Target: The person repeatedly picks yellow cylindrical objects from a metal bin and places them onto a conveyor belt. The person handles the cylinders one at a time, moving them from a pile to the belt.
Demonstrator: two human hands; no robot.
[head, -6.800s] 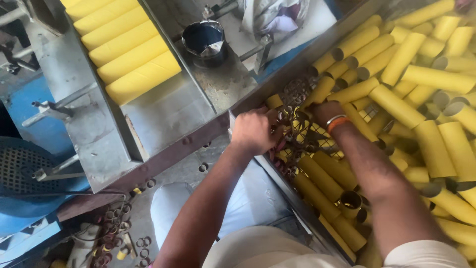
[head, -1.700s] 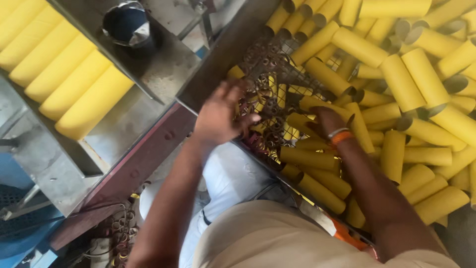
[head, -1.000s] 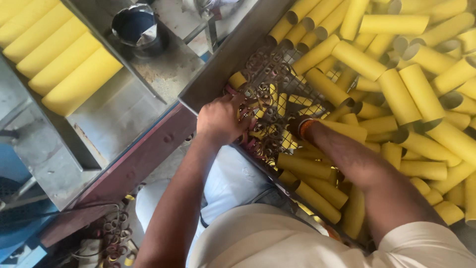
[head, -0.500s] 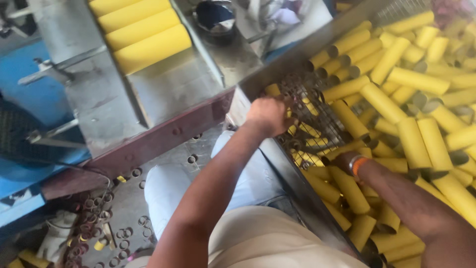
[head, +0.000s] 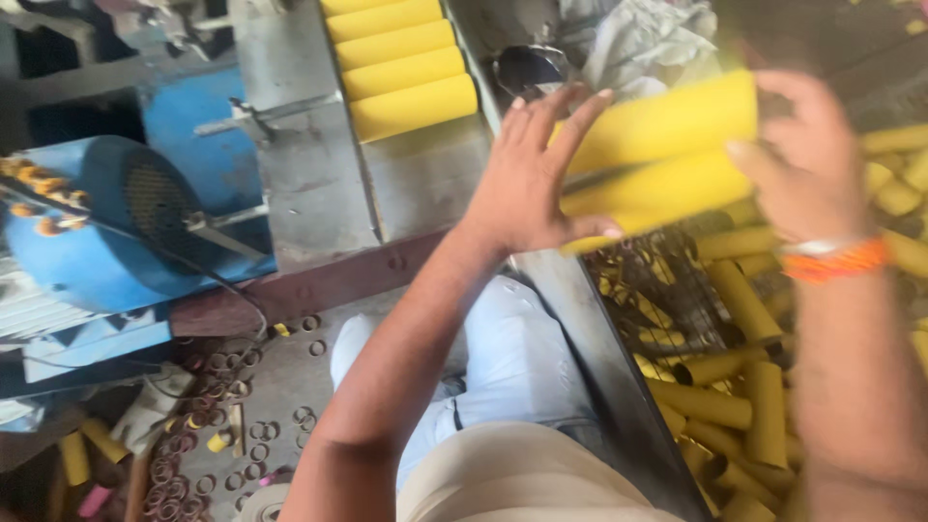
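I hold two yellow tubes (head: 667, 155) stacked lengthwise between my palms, lifted above the bin edge. My left hand (head: 536, 179) presses flat against their left ends, fingers spread. My right hand (head: 812, 164), with an orange band at the wrist, caps the right ends. Below them lies a bin of loose yellow tubes (head: 735, 387) with a tangled wire mesh (head: 667, 290) on top.
A row of yellow tubes (head: 401, 63) lies side by side on the grey metal machine bed (head: 309, 184). A dark metal cup (head: 530, 68) and crumpled cloth (head: 638, 39) sit behind. A blue motor housing (head: 116, 222) stands left. Metal rings (head: 222, 425) litter the floor.
Both hands have come up out of the bin's wire mesh with two yellow tubes pressed between them. The view has swung left toward the machine.
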